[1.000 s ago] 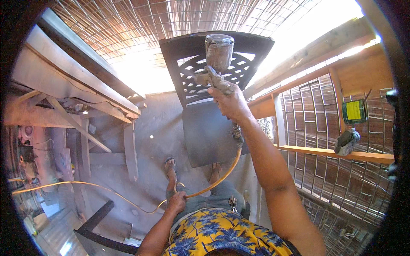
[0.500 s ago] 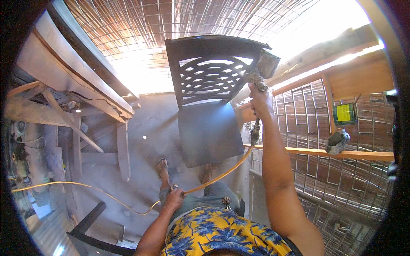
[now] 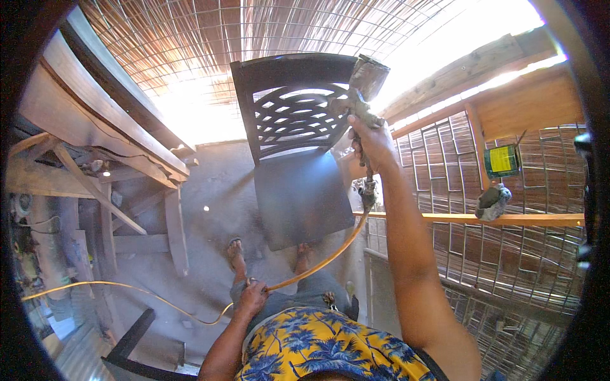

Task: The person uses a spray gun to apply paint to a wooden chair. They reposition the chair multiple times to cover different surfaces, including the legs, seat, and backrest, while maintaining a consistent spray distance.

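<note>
right grip (image 3: 372, 143) hides spray gun (image 3: 361, 95) handle

Right hand (image 3: 372, 141) raised, arm stretched forward, fingers clenched; left hand (image 3: 253, 296) low by the waist, fingers curled shut

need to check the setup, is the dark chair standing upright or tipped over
Upright. The dark chair shows its seat flat toward the camera and its carved back rising behind it, beside the spray gun in the right hand.

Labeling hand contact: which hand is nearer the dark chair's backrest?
Right. The right hand holds the spray gun raised beside the right edge of the dark chair backrest. The left hand is low by the knees, gripping the yellow hose, well below the seat.
</note>
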Demonstrator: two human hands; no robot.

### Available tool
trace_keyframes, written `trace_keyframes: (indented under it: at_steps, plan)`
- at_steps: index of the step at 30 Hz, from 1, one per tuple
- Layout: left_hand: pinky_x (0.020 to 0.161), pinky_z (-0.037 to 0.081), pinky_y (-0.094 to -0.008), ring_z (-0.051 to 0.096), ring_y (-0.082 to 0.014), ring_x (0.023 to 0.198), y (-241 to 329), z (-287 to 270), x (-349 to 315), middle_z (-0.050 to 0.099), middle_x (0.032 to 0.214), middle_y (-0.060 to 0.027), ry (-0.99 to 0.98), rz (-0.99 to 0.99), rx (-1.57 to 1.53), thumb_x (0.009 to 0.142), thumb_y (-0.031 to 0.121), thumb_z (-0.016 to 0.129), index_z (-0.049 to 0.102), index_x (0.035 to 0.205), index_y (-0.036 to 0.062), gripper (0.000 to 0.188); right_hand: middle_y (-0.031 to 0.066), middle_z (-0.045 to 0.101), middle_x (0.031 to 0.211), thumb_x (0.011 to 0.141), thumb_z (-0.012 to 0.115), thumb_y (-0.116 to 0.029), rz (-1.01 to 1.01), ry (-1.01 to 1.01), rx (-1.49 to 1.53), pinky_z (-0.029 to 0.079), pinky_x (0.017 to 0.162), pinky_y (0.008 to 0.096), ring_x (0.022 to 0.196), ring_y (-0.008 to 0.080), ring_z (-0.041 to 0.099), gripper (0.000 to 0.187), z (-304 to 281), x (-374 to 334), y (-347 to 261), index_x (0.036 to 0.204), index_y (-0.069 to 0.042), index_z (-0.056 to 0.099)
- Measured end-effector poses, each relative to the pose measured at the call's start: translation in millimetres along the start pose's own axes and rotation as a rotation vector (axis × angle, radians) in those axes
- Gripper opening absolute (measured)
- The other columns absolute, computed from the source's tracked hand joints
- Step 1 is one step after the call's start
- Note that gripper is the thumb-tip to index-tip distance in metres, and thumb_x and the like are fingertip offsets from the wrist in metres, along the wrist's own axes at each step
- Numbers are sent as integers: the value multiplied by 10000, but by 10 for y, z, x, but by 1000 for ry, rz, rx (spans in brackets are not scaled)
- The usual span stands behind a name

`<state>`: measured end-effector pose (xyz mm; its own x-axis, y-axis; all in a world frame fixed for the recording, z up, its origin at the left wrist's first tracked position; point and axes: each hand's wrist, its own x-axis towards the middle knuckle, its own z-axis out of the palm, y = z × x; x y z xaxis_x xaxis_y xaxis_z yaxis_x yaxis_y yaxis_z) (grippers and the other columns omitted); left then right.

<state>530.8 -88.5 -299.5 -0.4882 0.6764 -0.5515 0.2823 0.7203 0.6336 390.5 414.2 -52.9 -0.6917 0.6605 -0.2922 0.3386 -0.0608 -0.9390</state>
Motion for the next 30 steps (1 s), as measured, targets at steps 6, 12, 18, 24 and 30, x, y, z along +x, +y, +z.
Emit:
trace_keyframes:
  at_steps: [6, 12, 18, 24, 30]
  plan:
    - [876, 498, -527, 641, -419, 1069, 147, -45, 58, 681, 1055, -197, -20, -7, -87, 979, 347, 674, 659, 1047, 57, 299, 15, 548, 644, 937, 786, -366, 41, 288, -122, 377, 370, 300, 437, 112, 491, 351, -296, 405, 52, 895, -61, 616]
    - [852, 501, -576, 652, -462, 996, 233, -129, 76, 703, 977, -227, 1, 1, -116, 955, 311, 701, 639, 1027, 60, 268, 37, 586, 616, 950, 754, -379, -7, 334, -283, 409, 389, 357, 452, 150, 531, 339, -524, 516, 403, 942, -49, 676]
    - [875, 506, -555, 654, -450, 1021, 8, 12, 88, 701, 1007, -225, 1, 48, -51, 941, 309, 714, 658, 1002, 68, 255, 85, 684, 728, 947, 742, -339, 84, 299, -476, 480, 436, 369, 498, 182, 608, 315, -527, 498, 851, 1138, -89, 763]
    - [913, 506, -525, 653, -435, 1059, -33, -33, 54, 697, 1065, -223, -75, 7, -26, 946, 328, 711, 674, 1037, 62, 284, 137, 780, 1039, 942, 742, -311, -85, 286, -433, 559, 858, 389, 935, 255, 744, 356, -542, 478, 1183, 1262, -157, 754]
    - [909, 509, -517, 660, -424, 1066, 300, -294, 68, 699, 1082, -217, -88, -59, -58, 945, 347, 712, 678, 1061, 70, 302, 52, 624, 672, 939, 772, -317, 13, 435, -233, 441, 403, 345, 517, 173, 610, 322, -680, 228, 486, 1080, -28, 753]
